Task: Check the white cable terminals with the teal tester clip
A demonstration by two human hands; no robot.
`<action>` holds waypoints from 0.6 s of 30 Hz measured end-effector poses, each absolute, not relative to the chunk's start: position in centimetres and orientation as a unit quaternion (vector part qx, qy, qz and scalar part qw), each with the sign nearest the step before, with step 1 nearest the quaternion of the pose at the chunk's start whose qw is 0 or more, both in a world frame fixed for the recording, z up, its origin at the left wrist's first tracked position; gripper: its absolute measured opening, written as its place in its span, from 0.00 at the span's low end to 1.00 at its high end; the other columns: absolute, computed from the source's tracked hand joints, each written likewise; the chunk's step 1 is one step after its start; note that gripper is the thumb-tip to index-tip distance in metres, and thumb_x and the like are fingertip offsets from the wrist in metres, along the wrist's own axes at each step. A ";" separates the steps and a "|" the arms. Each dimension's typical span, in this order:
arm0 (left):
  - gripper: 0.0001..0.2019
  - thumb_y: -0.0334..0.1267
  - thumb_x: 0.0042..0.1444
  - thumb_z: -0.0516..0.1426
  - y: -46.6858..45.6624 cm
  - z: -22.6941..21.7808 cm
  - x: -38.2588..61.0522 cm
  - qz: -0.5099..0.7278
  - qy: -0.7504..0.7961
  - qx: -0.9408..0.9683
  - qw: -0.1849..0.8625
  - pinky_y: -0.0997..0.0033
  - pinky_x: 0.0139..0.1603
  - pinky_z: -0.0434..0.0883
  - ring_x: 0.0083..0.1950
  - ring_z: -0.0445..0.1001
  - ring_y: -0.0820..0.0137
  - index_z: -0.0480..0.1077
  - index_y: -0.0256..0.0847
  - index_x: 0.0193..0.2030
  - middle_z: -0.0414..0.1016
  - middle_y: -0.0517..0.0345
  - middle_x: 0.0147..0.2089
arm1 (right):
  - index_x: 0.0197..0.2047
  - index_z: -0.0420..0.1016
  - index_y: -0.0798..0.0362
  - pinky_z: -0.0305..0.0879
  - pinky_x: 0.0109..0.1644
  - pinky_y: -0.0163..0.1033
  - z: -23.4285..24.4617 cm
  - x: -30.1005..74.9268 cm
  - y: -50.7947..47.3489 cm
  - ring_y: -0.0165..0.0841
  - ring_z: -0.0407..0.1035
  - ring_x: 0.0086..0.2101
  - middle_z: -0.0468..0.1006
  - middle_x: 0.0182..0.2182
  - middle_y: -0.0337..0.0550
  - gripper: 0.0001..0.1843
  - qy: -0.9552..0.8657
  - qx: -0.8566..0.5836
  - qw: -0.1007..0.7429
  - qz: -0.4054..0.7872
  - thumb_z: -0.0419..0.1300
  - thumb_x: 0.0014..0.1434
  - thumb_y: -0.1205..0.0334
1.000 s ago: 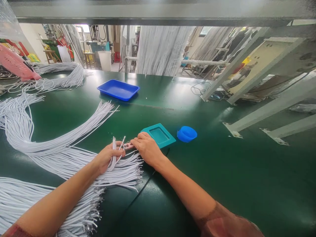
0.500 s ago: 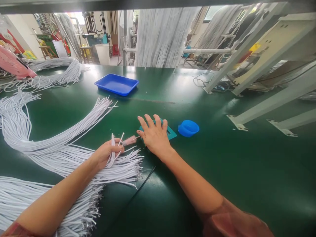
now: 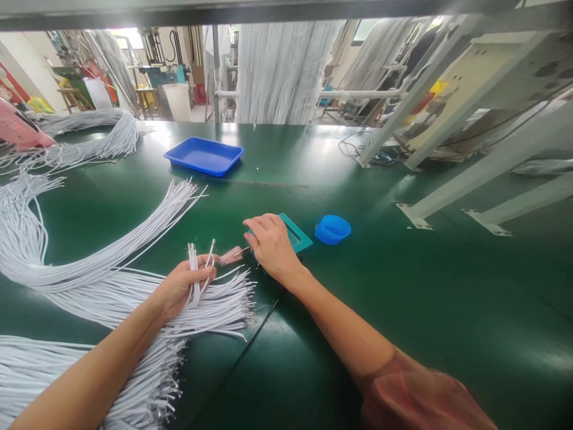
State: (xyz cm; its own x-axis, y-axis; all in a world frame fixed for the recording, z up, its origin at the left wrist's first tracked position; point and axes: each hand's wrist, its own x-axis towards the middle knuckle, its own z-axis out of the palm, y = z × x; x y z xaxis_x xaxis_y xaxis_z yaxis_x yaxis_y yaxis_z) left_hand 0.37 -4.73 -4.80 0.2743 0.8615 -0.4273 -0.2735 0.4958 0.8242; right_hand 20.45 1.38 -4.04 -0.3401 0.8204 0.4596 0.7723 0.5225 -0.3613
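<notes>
My left hand (image 3: 181, 285) is closed around a few white cable ends (image 3: 193, 269) that stick up between its fingers, and it also grips a small pink piece (image 3: 230, 255) at its fingertips. It rests on a fanned bundle of white cables (image 3: 215, 304) on the green belt. My right hand (image 3: 268, 243) is curled, fingertips pinched at a thin metal tip just right of the pink piece. It covers part of a teal tray (image 3: 299, 237). What the pinch holds is too small to name.
A blue cup (image 3: 332, 229) lies right of the teal tray. A blue tray (image 3: 203, 156) sits farther back. Long white cable bundles (image 3: 67, 263) sweep across the left of the green belt (image 3: 425, 310). A black cord (image 3: 250, 340) runs near my right forearm. Metal frame legs (image 3: 483, 203) stand at right.
My right hand was pinched at the pink piece, then spread flat over the teal tray, and now its fingers have curled back to a pinch beside the pink piece. The left hand stayed put.
</notes>
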 end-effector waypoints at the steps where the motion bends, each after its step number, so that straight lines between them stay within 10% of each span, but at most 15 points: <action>1: 0.14 0.34 0.47 0.61 -4.8 -4.8 0.4 0.386 0.460 0.338 0.724 0.80 0.22 0.54 0.22 0.56 0.80 0.69 0.36 0.41 0.62 0.63 0.24 | 0.42 0.72 0.56 0.55 0.51 0.44 -3.6 20.3 1.1 0.37 0.60 0.44 0.74 0.39 0.48 0.11 -0.815 -0.471 0.328 0.078 0.53 0.58 0.65; 10: 0.13 0.43 0.54 0.54 -5.8 -4.0 1.1 0.370 0.480 0.545 0.579 0.73 0.29 0.56 0.27 0.58 0.74 0.70 0.36 0.24 0.63 0.60 0.24 | 0.28 0.74 0.56 0.61 0.31 0.31 -2.1 18.2 -1.9 0.26 0.65 0.27 0.74 0.25 0.38 0.04 -0.712 -0.407 0.383 0.425 0.60 0.51 0.64; 18: 0.14 0.37 0.40 0.64 -6.1 -4.7 1.4 0.447 0.552 0.477 0.518 0.73 0.33 0.62 0.30 0.66 0.72 0.75 0.42 0.38 0.73 0.59 0.28 | 0.24 0.76 0.55 0.59 0.30 0.32 -2.9 17.7 -2.2 0.27 0.64 0.26 0.74 0.23 0.38 0.04 -0.670 -0.427 0.431 0.428 0.65 0.44 0.64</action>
State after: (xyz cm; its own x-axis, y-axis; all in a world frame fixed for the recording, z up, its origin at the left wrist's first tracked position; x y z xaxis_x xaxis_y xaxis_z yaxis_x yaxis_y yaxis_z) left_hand 1.44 -6.06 -4.72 -0.0086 0.9893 -0.1454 0.0647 0.1456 0.9872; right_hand 17.69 -2.19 -2.87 -0.2635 0.9411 0.2120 0.2036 0.2691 -0.9414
